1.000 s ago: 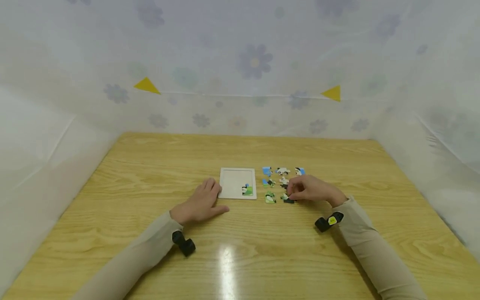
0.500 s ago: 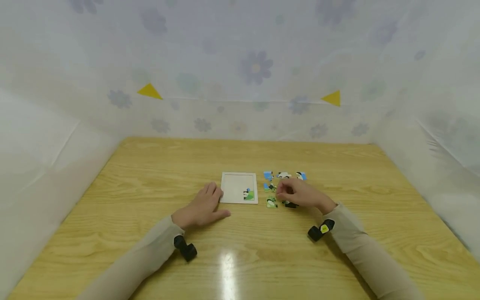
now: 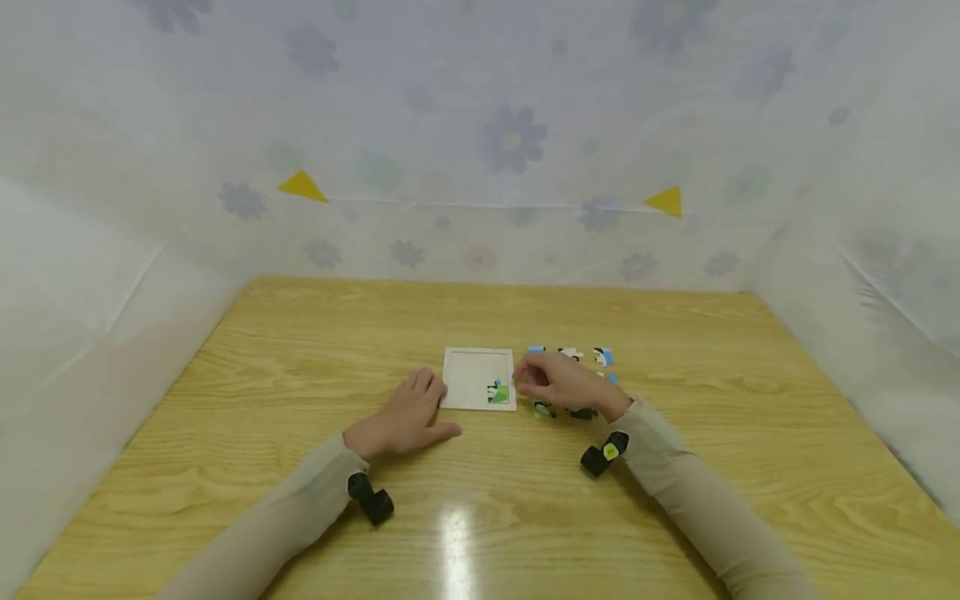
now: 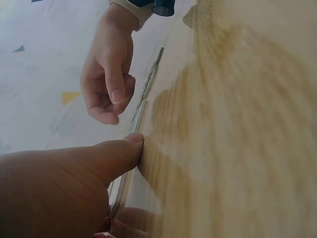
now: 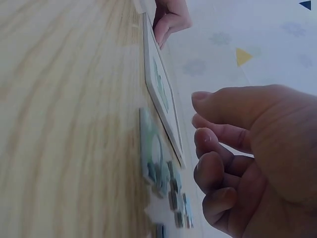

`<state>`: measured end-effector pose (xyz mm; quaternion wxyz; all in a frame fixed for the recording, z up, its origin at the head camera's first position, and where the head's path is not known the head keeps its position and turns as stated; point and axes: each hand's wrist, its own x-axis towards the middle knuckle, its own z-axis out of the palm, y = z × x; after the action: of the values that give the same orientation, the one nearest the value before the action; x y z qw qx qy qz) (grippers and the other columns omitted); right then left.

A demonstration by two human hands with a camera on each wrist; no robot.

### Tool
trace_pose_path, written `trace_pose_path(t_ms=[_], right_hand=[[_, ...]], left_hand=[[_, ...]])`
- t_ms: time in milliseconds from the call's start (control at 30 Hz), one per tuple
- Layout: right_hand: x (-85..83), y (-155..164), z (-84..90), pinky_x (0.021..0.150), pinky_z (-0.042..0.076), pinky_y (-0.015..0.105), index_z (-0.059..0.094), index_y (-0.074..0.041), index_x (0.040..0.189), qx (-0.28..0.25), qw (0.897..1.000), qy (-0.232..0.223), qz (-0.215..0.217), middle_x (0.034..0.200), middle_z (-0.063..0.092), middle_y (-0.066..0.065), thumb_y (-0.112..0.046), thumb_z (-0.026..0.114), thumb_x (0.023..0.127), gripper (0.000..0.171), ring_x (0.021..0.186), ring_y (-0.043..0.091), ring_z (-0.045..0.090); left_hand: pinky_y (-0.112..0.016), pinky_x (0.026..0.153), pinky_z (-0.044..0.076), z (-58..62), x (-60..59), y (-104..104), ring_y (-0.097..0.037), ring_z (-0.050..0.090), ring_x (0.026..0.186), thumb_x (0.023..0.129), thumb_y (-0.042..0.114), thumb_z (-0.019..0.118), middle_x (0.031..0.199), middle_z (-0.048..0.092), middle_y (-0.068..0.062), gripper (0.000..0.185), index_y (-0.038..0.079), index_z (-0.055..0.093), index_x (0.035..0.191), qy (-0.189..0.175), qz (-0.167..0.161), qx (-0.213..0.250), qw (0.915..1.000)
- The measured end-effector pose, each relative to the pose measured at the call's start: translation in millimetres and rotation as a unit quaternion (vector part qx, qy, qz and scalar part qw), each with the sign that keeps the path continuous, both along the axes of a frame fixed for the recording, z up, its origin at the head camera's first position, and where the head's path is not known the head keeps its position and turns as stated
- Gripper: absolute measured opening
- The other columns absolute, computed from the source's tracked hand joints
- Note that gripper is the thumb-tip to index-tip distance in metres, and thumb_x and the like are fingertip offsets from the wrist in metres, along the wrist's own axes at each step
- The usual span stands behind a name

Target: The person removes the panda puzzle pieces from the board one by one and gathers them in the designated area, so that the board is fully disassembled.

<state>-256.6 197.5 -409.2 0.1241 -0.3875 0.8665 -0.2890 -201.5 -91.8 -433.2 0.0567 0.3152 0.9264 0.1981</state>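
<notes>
In the head view, a white square puzzle tray lies flat on the wooden table, with one panda-and-green puzzle piece in its lower right corner. My left hand rests beside the tray, straight fingers at its left edge and thumb spread towards me. Just right of the tray, my right hand hovers over loose puzzle pieces, covering some. Its fingers curl loosely, thumb close to the index finger, and no piece shows between them in either wrist view.
Loose pieces lie in rows right of the tray, among them a blue-and-white piece at the back. The wooden table ends at a flowered white curtain. Each wrist wears a small black camera.
My right hand has moved left, from above the loose pieces to the tray's right edge. My left hand stays by the tray. The head view has shifted slightly.
</notes>
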Motion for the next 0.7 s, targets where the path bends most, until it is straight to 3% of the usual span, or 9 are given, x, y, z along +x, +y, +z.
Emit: trace_pose_path(t_ms=[200, 700], right_hand=[[-3.6, -13.6, 2.4, 0.065, 0.048, 0.024, 0.061, -0.006, 0.113, 0.014, 1.0, -0.007, 0.008, 0.076, 0.058, -0.005, -0.021, 0.065, 0.093, 0.025, 0.06, 0.004, 0.051], [-10.3, -33.5, 4.9, 0.068, 0.047, 0.024, 0.058, -0.003, 0.116, 0.064, 0.994, -0.092, -0.003, 0.084, 0.056, 0.0, -0.015, 0.073, 0.086, 0.036, 0.07, 0.009, 0.05]], left_hand=[[-0.035, 0.078, 0.025, -0.8, 0.2, -0.3, -0.022, 0.03, 0.091, 0.092, 0.044, 0.062, 0.097, 0.03, -0.007, 0.047, 0.001, 0.048, 0.109, 0.0, 0.002, 0.001, 1.0], [-0.035, 0.079, 0.027, -0.4, 0.0, -1.1, -0.023, 0.032, 0.093, 0.092, 0.044, 0.061, 0.099, 0.032, -0.007, 0.049, 0.001, 0.048, 0.112, -0.003, 0.005, 0.006, 1.0]])
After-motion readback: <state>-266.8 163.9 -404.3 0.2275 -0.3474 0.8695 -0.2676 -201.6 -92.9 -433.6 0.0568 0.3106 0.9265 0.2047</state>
